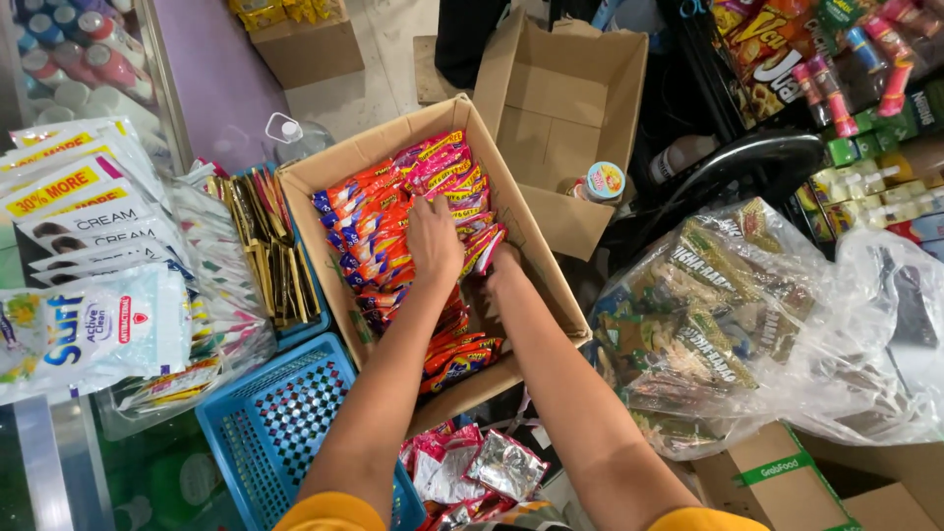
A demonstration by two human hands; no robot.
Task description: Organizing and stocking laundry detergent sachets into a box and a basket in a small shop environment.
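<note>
- Far left: white sachet strips [79, 197] hang in overlapping rows; next to them, gold and dark sachets [270, 256] stand in a blue tray. Not involved.
- Blue basket [280, 423], lower left, sits just beside the box [324, 177]; only its mesh floor shows.
- Box: open cardboard, flaps up, filled with red-orange packets [369, 231] in rows on the left and pink-yellow ones toward the right wall.
- Left hand [433, 241]: palm down, fingers spread flat on the packet rows at box centre; pressing, no visible hold on any packet.
- Right hand [500, 264]: pushed down between the packets and the right wall, fingers buried; cannot tell whether they hold anything.
- Judgement: rows look loose near the front edge, where several packets [460, 356] lie askew. Steady pressure from the flat hand should keep the stack from fanning while the other works along the wall.
- Judgement: the thin cardboard wall bows easily; lift from beneath, not by pulling sideways.
- Right: second open box [560, 98] with a small jar [603, 182]; clear bag of green packs [708, 315] well apart.
</note>
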